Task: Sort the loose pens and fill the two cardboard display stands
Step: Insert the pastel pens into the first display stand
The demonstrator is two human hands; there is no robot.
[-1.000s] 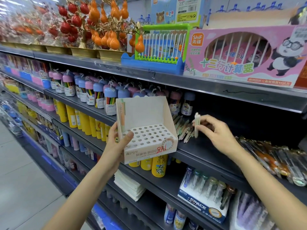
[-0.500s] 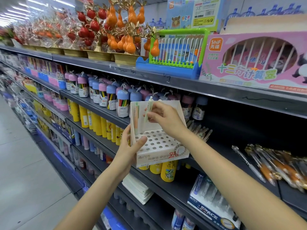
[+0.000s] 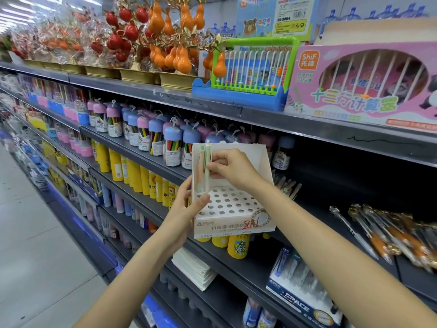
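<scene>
My left hand (image 3: 183, 210) grips the left side of a white cardboard display stand (image 3: 236, 222), thumb on its holed top, holding it up in front of the shelf. One pale green pen (image 3: 200, 169) stands in a hole at the stand's back left corner. My right hand (image 3: 233, 168) pinches a second pale green pen (image 3: 208, 170) upright beside the first, its tip down at the holes. Several loose pens (image 3: 287, 185) lie in a pile on the dark shelf behind the stand, partly hidden by it.
Blue- and pink-capped tubs of coloured pencils (image 3: 173, 145) line the shelf left of the stand. Yellow tubes (image 3: 133, 172) stand one shelf lower. Orange-bodied pens (image 3: 387, 235) lie at the right. A blue pen box (image 3: 299, 297) sits below. Abacus boxes (image 3: 361, 88) fill the top shelf.
My right hand took a pen from the loose pile, carried it left to the stand and lowered it beside the first pen. The left hand kept holding the stand.
</scene>
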